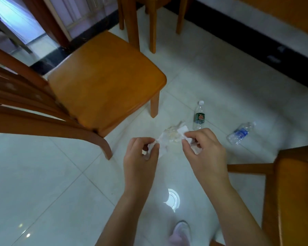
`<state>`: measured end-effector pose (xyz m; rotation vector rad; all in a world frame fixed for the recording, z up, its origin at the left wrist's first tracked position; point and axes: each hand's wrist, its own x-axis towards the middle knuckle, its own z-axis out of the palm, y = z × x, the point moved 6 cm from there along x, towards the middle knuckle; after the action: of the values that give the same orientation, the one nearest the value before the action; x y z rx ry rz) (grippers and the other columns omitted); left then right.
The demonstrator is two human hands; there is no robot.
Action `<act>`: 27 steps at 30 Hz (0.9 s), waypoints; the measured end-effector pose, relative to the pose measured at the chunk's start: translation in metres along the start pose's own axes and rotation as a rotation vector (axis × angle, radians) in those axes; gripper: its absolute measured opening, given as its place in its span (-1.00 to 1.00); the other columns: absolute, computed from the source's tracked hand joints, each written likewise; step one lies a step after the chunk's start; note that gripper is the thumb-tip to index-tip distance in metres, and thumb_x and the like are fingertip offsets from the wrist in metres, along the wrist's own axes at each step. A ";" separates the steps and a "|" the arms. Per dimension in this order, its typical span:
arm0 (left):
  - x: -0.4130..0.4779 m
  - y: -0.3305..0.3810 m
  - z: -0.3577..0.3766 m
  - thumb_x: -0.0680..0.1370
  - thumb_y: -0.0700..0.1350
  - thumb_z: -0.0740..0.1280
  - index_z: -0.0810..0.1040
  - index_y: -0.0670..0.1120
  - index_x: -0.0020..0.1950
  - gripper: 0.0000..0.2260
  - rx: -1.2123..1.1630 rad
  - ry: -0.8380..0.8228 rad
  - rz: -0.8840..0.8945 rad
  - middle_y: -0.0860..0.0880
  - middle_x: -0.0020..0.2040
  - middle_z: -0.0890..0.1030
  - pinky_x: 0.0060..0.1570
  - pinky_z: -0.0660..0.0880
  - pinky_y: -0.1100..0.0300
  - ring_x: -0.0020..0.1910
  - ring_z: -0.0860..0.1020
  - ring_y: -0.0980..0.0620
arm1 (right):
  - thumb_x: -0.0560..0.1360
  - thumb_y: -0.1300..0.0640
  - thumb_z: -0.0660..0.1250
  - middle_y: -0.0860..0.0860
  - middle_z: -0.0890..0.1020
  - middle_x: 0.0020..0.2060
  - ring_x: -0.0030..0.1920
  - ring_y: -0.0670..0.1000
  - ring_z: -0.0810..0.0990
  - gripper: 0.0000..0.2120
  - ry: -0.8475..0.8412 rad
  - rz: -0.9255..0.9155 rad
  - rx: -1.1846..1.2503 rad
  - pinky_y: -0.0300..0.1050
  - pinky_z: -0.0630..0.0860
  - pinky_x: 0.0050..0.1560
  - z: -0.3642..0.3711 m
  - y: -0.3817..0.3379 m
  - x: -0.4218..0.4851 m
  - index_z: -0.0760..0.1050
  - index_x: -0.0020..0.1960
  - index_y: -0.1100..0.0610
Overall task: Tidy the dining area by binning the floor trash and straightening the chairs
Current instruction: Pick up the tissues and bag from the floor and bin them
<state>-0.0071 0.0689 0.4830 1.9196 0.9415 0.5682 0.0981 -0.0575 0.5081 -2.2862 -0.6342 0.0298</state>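
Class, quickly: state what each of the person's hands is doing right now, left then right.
Left hand: closed, pinching one end of the crumpled white paper scrap.
Right hand: closed, pinching the scrap's other end.

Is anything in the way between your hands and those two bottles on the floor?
Nothing on the floor blocks the green-label bottle or the blue-label bottle. But the left hand and right hand both pinch a crumpled white wrapper.
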 end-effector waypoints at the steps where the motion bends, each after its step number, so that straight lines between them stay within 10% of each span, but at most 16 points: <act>1: -0.001 0.015 -0.008 0.44 -0.26 0.40 0.50 -0.04 -0.15 -0.86 -0.002 0.001 -0.007 0.04 -0.18 0.52 -0.22 0.42 0.53 -0.24 0.50 0.12 | 0.38 0.28 0.43 0.05 0.56 -0.21 -0.28 -0.07 0.47 -0.89 0.001 -0.007 0.002 -0.55 0.31 -0.16 -0.013 -0.013 0.002 0.59 -0.09 0.21; 27: -0.108 0.208 -0.253 0.47 -0.18 0.37 0.47 -0.03 -0.12 -0.89 0.076 0.228 -0.084 0.10 -0.21 0.49 -0.29 0.36 0.43 -0.26 0.47 0.16 | 0.41 0.20 0.41 0.05 0.60 -0.15 -0.24 -0.12 0.46 -0.86 -0.143 -0.232 0.036 -0.50 0.27 -0.28 -0.191 -0.262 -0.068 0.58 -0.04 0.18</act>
<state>-0.1690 0.0505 0.7872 1.8999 1.1979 0.7217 -0.0361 -0.0588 0.8110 -2.1761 -0.9619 0.0932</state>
